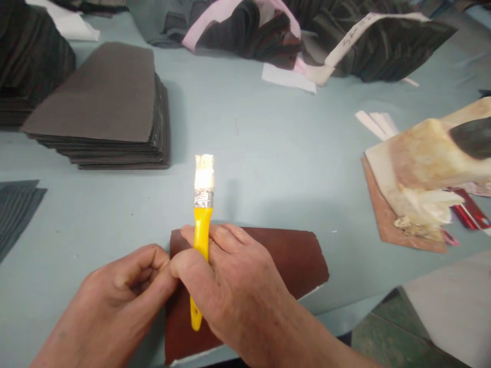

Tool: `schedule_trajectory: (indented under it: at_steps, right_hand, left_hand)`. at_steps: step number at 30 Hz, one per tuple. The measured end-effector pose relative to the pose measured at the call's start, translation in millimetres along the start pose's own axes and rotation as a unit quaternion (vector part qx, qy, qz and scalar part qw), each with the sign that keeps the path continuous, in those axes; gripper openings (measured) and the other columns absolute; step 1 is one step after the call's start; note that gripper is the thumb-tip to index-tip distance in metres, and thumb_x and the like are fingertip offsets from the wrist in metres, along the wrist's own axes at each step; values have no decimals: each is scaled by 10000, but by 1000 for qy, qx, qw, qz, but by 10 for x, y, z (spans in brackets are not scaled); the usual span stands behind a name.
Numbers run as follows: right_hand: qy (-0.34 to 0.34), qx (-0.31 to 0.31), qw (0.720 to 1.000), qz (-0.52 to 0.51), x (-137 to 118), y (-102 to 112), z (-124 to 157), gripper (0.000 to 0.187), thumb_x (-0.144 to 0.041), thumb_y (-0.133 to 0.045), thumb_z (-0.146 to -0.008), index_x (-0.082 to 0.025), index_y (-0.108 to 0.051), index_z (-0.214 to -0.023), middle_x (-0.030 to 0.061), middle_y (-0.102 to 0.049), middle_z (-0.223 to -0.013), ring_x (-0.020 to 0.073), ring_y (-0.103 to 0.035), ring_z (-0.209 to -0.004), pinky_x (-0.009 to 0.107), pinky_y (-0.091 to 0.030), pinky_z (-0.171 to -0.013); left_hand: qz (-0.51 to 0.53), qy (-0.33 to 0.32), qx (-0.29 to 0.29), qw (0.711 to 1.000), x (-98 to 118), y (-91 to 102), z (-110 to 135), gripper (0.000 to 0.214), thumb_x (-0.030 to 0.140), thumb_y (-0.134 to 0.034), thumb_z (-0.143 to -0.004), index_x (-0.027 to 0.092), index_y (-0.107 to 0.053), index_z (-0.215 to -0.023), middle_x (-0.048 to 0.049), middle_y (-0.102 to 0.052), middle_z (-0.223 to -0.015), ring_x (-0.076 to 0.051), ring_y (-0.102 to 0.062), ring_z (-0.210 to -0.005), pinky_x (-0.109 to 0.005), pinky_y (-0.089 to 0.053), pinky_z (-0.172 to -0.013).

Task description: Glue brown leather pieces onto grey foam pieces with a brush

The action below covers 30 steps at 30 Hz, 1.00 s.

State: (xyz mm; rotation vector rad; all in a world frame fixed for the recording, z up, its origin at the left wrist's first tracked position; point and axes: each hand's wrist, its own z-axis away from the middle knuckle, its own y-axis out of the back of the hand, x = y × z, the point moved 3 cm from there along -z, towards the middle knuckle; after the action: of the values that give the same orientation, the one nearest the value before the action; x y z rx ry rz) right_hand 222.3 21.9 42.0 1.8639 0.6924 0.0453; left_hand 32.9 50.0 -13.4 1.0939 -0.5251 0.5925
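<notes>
A reddish-brown sheet, leather by its look, (291, 255) lies at the front of the table beneath my hands. My left hand (130, 296) is closed in a pinch at the sheet's left edge, thumb and forefinger together. Across the sheet rests my right hand (238, 276), with a paintbrush (201, 225) tucked between thumb and fingers. The brush has a yellow handle, a metal band and whitish bristles pointing away from me. The right thumb tip meets the left fingertips at the edge. What the left fingers pinch is mostly hidden.
Stacked dark brown pieces (103, 97) stand at the left, with grey pieces (19, 209) nearer me. Bundles of dark pieces (245, 30) line the back. A stained pale container (425, 158) sits at the right on a brown scrap (383, 220), beside a red object (470, 209).
</notes>
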Motion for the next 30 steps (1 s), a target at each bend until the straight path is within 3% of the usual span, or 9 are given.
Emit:
schedule_trajectory:
  at_steps: [3,7,15,19,25,30]
  right_hand:
    - [-6,10,1000,4,47,44,54,168,-127,-541,-1069,-213,-616,-946,88,-794,-1059,235,-717,-988,342,-584,-910]
    - [-17,34,999,25,96,121,123,215,-123,-520,-1080,-221,-618,-916,79,-807,-1074,209,-734,-1023,302,-582,-911]
    - [-53,33,997,54,193,240,332,317,-103,-445,-1083,-227,-617,-848,95,-820,-1126,189,-763,-975,281,-616,-863]
    - [-62,51,995,66,264,312,492,279,-35,-431,-1047,-211,-612,-929,97,-812,-1211,212,-778,-1082,322,-624,-954]
    - [-90,23,992,83,393,422,717,209,-34,-461,-1037,-216,-560,-1014,116,-770,-1350,264,-784,-1171,359,-648,-903]
    - [-103,35,989,102,464,508,872,206,-25,-479,-1034,-213,-564,-1047,119,-762,-1369,250,-775,-1208,371,-640,-988]
  left_hand:
    - [6,19,-20,1000,73,11,5,557,719,-582,-829,210,-614,-606,52,-558,-534,-98,-503,-522,-163,-361,-490]
    - [2,44,-3,999,187,47,22,585,721,-629,-802,197,-530,-561,64,-436,-541,-78,-402,-524,-157,-313,-490]
    - [-27,22,3,999,58,51,-25,647,803,-625,-811,209,-527,-577,63,-426,-548,-91,-408,-519,-184,-329,-497]
    - [-37,15,-11,999,-2,47,-35,659,826,-611,-836,215,-544,-596,58,-459,-577,-100,-447,-538,-191,-354,-501]
    - [-43,-9,12,999,-52,82,-43,677,836,-599,-840,220,-511,-576,54,-430,-554,-102,-433,-508,-192,-348,-477]
    - [-40,5,20,999,51,93,1,630,786,-629,-827,210,-518,-598,61,-417,-568,-85,-404,-525,-168,-314,-495]
